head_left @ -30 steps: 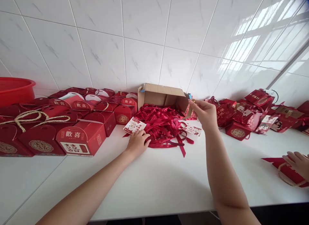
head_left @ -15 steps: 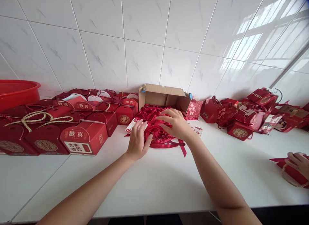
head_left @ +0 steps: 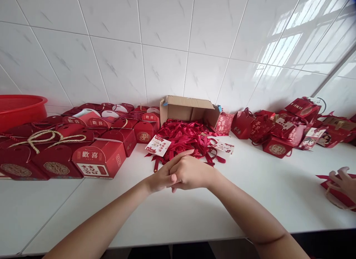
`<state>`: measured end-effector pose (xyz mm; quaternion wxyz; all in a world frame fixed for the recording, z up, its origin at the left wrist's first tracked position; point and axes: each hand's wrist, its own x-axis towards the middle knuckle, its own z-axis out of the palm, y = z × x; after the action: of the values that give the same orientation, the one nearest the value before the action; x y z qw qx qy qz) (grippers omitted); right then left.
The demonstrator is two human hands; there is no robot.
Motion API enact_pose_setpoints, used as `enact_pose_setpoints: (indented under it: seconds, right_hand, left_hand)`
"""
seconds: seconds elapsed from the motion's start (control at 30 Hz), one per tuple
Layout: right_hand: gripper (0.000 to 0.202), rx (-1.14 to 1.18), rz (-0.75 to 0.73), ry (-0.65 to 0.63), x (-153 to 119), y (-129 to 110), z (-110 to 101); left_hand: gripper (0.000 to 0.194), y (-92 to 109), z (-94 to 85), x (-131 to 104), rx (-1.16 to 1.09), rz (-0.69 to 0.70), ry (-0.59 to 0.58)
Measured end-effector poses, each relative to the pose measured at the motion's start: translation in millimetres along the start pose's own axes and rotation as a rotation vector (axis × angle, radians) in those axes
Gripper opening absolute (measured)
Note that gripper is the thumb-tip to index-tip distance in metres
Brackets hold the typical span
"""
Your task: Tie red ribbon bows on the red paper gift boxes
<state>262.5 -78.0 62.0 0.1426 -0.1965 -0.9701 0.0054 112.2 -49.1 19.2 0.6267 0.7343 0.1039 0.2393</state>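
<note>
My left hand and my right hand meet over the white table, just in front of a heap of red ribbons. The right hand's fingers are curled in against the left palm, and what they hold, if anything, is hidden. The left hand's fingers reach behind the right hand, with the thumb in front. A white and red printed card lies at the heap's left edge, another card at its right. Behind the ribbons an open cardboard box lies on its side.
Rows of red gift boxes fill the left, with a red plastic basin behind. More red boxes stand at the right. At the far right another person's hand touches a red item with a rope handle.
Both hands have drawn back from the ribbon heap toward me and come together. The left card and more of the ribbons are uncovered. The other person's hand has shifted slightly.
</note>
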Motion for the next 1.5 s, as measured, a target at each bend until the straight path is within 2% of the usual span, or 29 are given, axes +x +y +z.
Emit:
enact_pose_setpoints:
  seconds: [0.1,0.17,0.3,0.47,0.67,0.77,0.83,0.9,0.97,1.07,1.1,1.13,1.2,1.27,1.33,1.4,1.47,1.5]
  right_hand:
    - [0.019,0.015,-0.039,-0.027,2.9,-4.6,-0.2]
    - [0.022,0.017,-0.032,-0.032,4.0,-5.4,0.0]
    - [0.014,0.123,0.021,0.02,2.1,-4.6,-3.2]
    - [0.009,0.218,0.065,0.109,1.5,-2.8,-2.4]
    - [0.015,0.316,0.107,0.092,5.6,-0.3,7.9]
    - [0.015,0.262,0.148,0.139,4.7,-1.5,5.9]
    - [0.014,0.186,0.24,0.204,2.2,-0.9,-0.2]
    - [0.027,0.108,0.403,0.294,-2.2,4.9,-8.2]
    - [0.04,0.031,0.623,0.385,-8.3,18.4,-14.7]
    - [0.035,-0.04,0.866,0.441,-19.5,50.2,-13.5]
    - [0.031,-0.052,0.912,0.433,-23.1,61.3,-9.3]
    - [0.031,-0.061,0.956,0.417,-26.6,71.6,-3.5]
    - [0.035,-0.084,1.047,0.37,-32.2,87.6,11.3]
    - [0.038,-0.108,1.12,0.32,-36.2,96.9,26.3]
    - [0.039,-0.135,1.168,0.291,-38.9,101.2,38.2]
    - [0.032,-0.16,1.19,0.291,-40.4,103.0,45.7]
    - [0.018,-0.178,1.188,0.317,-40.8,104.1,48.6]
    - [0.013,-0.184,1.18,0.34,-40.7,104.7,48.3]
  left_hand:
    - [0.111,2.8,-2.2,1.4,0.066,0.016,-0.005]
    - [0.097,6.6,-2.8,3.1,0.123,0.039,0.033]
    - [0.067,15.8,-1.4,4.9,0.228,0.078,0.124]
    - [0.056,19.8,-0.7,2.4,0.312,0.1,0.157]
    - [0.054,15.7,-4.2,7.7,0.417,0.021,0.243]
    - [0.045,14.0,-12.5,11.2,0.494,-0.009,0.322]
    - [0.038,18.2,-20.6,5.2,0.583,-0.015,0.454]
    - [0.04,28.4,-29.1,-12.0,0.695,-0.008,0.655]
    - [0.036,41.5,-37.3,-39.5,0.818,0.028,0.907]
    - [0.036,54.9,-50.6,-85.4,1.013,0.066,1.231]
    - [0.041,55.4,-55.7,-98.0,1.209,-0.025,1.377]
    - [0.05,53.6,-61.2,-108.3,1.325,-0.193,1.443]
    - [0.064,44.4,-72.5,-122.1,1.442,-0.498,1.405]
    - [0.066,32.1,-83.0,-129.7,1.472,-0.627,1.285]
    - [0.059,22.6,-90.2,-135.2,1.513,-0.579,1.209]
    - [0.051,19.5,-90.9,-140.7,1.545,-0.438,1.137]
    - [0.046,22.5,-82.8,-145.1,1.52,-0.297,0.968]
    - [0.045,25.3,-75.2,-146.0,1.485,-0.249,0.845]
